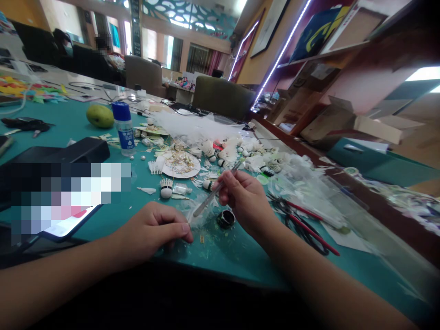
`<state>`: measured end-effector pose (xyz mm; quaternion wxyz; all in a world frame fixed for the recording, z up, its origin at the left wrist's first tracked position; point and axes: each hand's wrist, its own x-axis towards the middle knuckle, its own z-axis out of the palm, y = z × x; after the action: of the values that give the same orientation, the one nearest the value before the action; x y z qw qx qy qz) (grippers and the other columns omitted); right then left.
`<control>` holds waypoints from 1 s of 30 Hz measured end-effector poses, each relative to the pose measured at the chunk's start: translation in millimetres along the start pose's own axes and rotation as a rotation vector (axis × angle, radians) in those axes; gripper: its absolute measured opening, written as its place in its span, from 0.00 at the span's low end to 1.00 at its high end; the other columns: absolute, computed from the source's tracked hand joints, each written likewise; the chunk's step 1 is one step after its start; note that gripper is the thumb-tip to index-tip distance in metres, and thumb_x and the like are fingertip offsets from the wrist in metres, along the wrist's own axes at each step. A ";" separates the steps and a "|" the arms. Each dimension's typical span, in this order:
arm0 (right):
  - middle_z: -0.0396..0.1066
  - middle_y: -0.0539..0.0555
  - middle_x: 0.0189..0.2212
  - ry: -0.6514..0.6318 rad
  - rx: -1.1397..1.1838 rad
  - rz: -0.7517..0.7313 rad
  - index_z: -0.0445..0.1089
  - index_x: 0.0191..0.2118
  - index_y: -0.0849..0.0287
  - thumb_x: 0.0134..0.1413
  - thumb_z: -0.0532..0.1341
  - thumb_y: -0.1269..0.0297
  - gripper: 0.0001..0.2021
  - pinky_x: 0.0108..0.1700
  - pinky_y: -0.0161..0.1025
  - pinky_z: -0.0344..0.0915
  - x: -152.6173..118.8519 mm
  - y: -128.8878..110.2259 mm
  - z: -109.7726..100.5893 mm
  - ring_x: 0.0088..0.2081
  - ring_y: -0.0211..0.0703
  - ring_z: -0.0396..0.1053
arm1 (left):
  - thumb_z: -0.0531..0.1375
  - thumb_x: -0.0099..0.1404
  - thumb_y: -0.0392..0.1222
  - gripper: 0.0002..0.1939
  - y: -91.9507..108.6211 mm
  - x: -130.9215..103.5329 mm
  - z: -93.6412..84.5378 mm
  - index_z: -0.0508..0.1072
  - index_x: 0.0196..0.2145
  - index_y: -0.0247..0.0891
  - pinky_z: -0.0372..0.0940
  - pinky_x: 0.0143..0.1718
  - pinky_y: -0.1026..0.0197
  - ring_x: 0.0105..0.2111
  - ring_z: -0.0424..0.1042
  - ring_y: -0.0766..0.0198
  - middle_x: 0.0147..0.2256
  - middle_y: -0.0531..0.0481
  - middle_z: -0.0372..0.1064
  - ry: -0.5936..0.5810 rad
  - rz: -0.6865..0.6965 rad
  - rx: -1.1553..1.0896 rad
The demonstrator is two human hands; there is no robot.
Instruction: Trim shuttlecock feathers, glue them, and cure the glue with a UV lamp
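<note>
My right hand (240, 195) holds a thin metal tool (213, 197) in a pinch, its rounded end pointing down to the left. Below that hand sits a small round black container (226, 219). My left hand (167, 227) is near the table edge with its fingers curled together; what they hold, if anything, is too small to make out. A small gold-coloured piece (202, 239) lies just right of its fingertips. Crumpled clear plastic (196, 215) is between the hands. A black-banded shuttlecock (166, 189) stands beyond my left hand, beside a small clear bottle (182, 189).
A white plate (168, 170) bears gold bits. Around it are shuttlecocks, a blue-capped bottle (124, 133) and a green fruit (99, 116). Red-handled pliers (309, 227) lie right, a lit phone (74, 222) left. Plastic bags and boxes are on the right; people sit far back left.
</note>
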<state>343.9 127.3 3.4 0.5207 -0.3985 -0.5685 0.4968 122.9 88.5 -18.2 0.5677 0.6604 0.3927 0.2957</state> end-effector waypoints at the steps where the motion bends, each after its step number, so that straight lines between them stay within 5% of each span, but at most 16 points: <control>1: 0.69 0.48 0.19 -0.013 -0.022 0.011 0.74 0.29 0.59 0.58 0.65 0.51 0.16 0.23 0.30 0.58 -0.5 -0.4 0.7 0.19 0.31 0.62 | 0.61 0.62 0.46 0.14 0.2 -0.1 0.1 0.81 0.27 0.36 0.52 0.23 0.65 0.21 0.61 0.69 0.19 0.54 0.66 0.000 0.006 0.000; 9: 0.71 0.49 0.20 -0.044 -0.078 0.038 0.74 0.29 0.60 0.56 0.66 0.50 0.16 0.23 0.30 0.58 -1.7 -0.7 2.1 0.20 0.31 0.63 | 0.61 0.62 0.46 0.14 1.5 0.8 0.2 0.81 0.27 0.36 0.53 0.24 0.65 0.22 0.61 0.68 0.19 0.55 0.65 0.006 0.007 -0.001; 22: 0.71 0.50 0.25 0.158 -0.018 -0.036 0.73 0.31 0.59 0.55 0.67 0.49 0.16 0.25 0.31 0.62 9.4 0.5 -6.5 0.22 0.32 0.63 | 0.61 0.62 0.45 0.12 0.1 -0.8 0.6 0.81 0.27 0.36 0.53 0.24 0.65 0.22 0.62 0.69 0.20 0.55 0.66 0.005 0.023 -0.033; 26: 0.71 0.50 0.31 0.293 -0.070 -0.181 0.72 0.43 0.55 0.60 0.62 0.50 0.14 0.27 0.34 0.62 13.3 -8.4 -15.9 0.24 0.34 0.63 | 0.61 0.62 0.45 0.12 -1.3 0.0 0.3 0.80 0.27 0.36 0.53 0.24 0.65 0.21 0.62 0.69 0.21 0.54 0.68 -0.009 0.009 -0.044; 30: 0.68 0.52 0.29 0.325 -0.459 -0.396 0.74 0.45 0.53 0.66 0.55 0.50 0.16 0.31 0.40 0.63 15.9 -31.2 -34.2 0.27 0.40 0.64 | 0.61 0.63 0.45 0.13 -2.6 1.4 0.0 0.80 0.27 0.36 0.54 0.25 0.64 0.22 0.63 0.68 0.20 0.55 0.65 -0.016 0.025 -0.036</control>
<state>377.5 142.0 35.9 0.5878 -0.4611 -0.6413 0.1752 123.1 89.8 -20.8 0.5789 0.6574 0.3742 0.3045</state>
